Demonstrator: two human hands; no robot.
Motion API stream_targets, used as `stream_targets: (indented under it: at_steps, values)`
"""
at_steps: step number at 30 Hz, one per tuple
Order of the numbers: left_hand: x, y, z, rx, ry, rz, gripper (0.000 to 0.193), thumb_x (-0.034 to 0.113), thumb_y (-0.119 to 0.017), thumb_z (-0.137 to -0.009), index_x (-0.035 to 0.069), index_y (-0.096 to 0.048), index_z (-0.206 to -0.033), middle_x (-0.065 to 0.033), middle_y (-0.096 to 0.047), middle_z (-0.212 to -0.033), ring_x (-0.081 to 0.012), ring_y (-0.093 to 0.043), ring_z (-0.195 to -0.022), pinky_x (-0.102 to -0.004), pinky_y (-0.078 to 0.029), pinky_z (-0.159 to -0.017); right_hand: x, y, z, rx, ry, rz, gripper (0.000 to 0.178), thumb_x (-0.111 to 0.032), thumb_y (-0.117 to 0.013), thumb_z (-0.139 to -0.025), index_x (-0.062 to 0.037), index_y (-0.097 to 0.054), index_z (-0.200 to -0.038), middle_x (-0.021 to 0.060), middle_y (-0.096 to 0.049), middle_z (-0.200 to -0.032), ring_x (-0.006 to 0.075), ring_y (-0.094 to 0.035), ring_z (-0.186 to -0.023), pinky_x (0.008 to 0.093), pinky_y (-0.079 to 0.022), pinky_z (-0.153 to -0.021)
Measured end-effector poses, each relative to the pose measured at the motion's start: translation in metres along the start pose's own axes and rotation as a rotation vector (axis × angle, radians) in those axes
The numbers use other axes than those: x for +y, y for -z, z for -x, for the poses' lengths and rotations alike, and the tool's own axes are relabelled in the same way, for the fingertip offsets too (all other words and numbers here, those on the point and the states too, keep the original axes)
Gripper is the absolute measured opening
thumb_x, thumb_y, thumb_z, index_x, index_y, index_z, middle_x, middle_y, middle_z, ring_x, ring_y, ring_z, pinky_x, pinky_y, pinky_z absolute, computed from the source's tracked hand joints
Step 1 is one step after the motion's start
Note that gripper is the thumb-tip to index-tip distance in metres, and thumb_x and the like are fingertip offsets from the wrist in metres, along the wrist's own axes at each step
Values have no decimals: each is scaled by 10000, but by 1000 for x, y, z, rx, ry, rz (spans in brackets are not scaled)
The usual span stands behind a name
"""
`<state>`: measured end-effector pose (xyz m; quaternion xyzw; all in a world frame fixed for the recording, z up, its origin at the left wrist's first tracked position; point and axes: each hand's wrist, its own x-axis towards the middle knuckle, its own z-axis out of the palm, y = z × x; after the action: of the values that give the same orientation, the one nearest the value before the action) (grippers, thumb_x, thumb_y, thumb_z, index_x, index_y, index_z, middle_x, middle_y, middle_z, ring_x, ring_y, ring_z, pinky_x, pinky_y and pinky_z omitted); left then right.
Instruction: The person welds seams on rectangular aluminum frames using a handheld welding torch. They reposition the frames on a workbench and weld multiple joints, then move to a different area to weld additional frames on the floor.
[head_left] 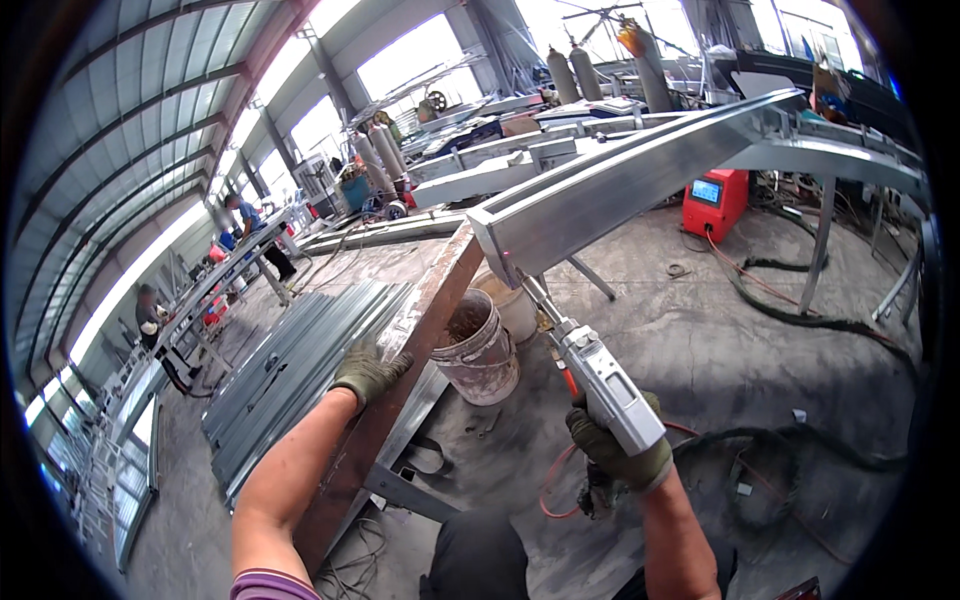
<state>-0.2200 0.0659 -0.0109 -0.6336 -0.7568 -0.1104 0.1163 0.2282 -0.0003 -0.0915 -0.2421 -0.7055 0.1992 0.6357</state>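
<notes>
While the right hand [625, 450] was closed around the rear of the silver torch [600, 370], the tool's narrow nozzle [532, 290] extended forward from that grip to the metal channel's [615, 200] near end. The left hand [370, 375] lay, fingers spread, on the brown beam [428, 335].
</notes>
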Motion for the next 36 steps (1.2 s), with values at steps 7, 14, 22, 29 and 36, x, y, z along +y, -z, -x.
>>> stream_targets:
  at_steps: [7,14,22,29,36]
  values:
    - [12,5,4,-194,131,74,1138,810,-696,-917,-34,-491,-1652,-334,-535,-1650,-455,-514,-1555,-452,-389,-1295,12,7,-12,-51,-78,-53,209,3,-842,-913,-5,-787,-1114,39,-774,-898,123,-741,-802,323,-611,-725]
    - [11,10,5,-208,165,95,1171,816,-727,-889,-28,-482,-1663,-318,-590,-1609,-434,-575,-1508,-438,-445,-1252,9,13,-18,-81,-143,-141,185,15,-831,-901,-5,-774,-1075,38,-758,-888,123,-721,-792,328,-601,-715]
    - [10,5,0,-216,179,83,1154,804,-737,-888,-20,-496,-1659,-308,-586,-1619,-425,-572,-1516,-430,-442,-1256,20,8,-15,-117,-24,-1,181,3,-839,-898,-12,-772,-1066,45,-763,-894,135,-726,-790,336,-605,-721]
    - [-2,-10,-3,-152,175,100,1072,741,-777,-855,-19,-559,-1579,-322,-640,-1543,-445,-627,-1439,-457,-502,-1185,15,3,-14,-78,-30,-2,199,10,-840,-920,-12,-772,-1105,40,-757,-898,130,-719,-791,337,-599,-715]
    - [0,-4,-1,-176,162,80,1122,773,-742,-866,-31,-524,-1618,-318,-612,-1581,-438,-593,-1484,-449,-472,-1225,17,4,-13,-97,-106,-48,201,10,-838,-930,-13,-772,-1118,37,-754,-912,129,-718,-807,333,-596,-722]
